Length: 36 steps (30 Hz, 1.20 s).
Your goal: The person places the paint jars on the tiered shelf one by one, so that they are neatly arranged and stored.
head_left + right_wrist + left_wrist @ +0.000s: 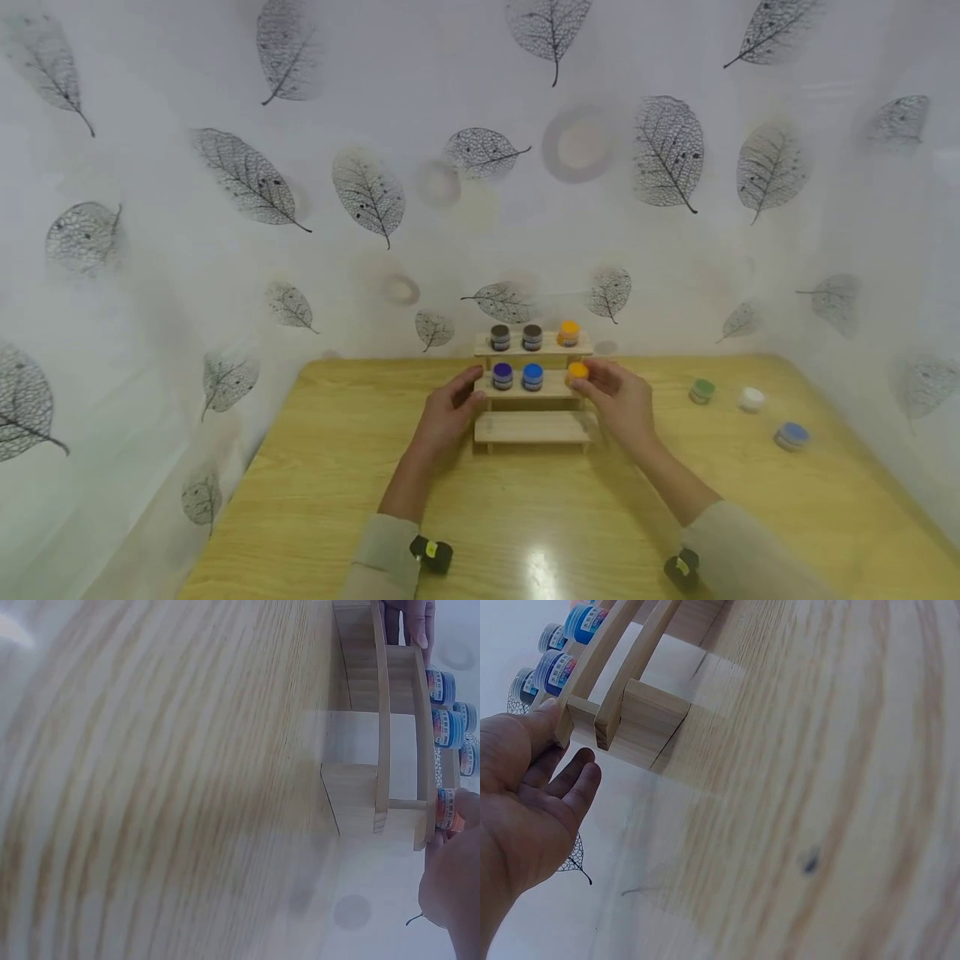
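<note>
Orange-lidded jar (577, 371): right end of wooden rack (534, 427), middle tier | your right hand (626, 408): pinching it thumb-to-fingers, probably keeping it upright on the narrow board | your left hand (444, 421): gripping that tier's left end, likely bracing | purple-lidded jar (502, 376), blue-lidded jar (532, 377) alongside, capped; fill levels: can't tell

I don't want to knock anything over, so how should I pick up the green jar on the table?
I'd pinch the green jar by its sides, coming down from above and the near side. It's short, round and stands lid up, so opposite sides should be easy to grip. The white jar stands to its right, so the near side looks roomier.
</note>
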### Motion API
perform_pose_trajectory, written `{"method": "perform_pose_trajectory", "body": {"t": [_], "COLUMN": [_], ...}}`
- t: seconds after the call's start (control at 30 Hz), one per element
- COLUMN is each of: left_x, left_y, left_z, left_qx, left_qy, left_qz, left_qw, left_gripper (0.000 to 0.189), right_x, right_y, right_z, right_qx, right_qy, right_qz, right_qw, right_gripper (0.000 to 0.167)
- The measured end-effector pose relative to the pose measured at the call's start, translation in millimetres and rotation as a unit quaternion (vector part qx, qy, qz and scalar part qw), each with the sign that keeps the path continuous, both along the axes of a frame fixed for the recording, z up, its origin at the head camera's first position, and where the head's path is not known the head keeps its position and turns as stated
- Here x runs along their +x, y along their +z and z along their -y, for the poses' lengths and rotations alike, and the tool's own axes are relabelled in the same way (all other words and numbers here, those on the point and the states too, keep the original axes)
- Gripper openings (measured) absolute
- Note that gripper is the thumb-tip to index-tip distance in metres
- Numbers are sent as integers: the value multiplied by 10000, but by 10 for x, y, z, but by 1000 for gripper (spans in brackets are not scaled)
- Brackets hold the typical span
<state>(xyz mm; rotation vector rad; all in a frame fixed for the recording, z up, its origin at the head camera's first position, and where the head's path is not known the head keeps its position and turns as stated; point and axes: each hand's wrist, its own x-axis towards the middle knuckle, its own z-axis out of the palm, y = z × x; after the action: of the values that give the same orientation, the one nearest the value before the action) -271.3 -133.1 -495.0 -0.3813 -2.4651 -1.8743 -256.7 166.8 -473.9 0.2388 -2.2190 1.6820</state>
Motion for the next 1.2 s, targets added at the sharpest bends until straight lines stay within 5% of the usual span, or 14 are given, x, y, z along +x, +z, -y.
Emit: {"method": "perform_pose_trajectory", "body": {"t": [0.3, 0.7, 1.2], "left_x": [-15, -22, -19], "left_y": [-13, -16, -23], "left_z": [1, 18, 6], "left_qx": [120, -7, -12], "left_qy": [-6, -21, 37], "left_qz": [-69, -54, 132], "left_qw": [9999, 10000, 9999], "left_gripper": [46, 47, 47], "right_x": [40, 134, 389], "right_y": [-57, -232, -315], "right_z": [-63, -374, -1028], "right_qx": [-95, 404, 1152], "right_qy": [-49, -726, -1731], "right_qz": [-58, 390, 1392], "right_qw": [9999, 9958, 9682], "right_gripper": [45, 48, 66]}}
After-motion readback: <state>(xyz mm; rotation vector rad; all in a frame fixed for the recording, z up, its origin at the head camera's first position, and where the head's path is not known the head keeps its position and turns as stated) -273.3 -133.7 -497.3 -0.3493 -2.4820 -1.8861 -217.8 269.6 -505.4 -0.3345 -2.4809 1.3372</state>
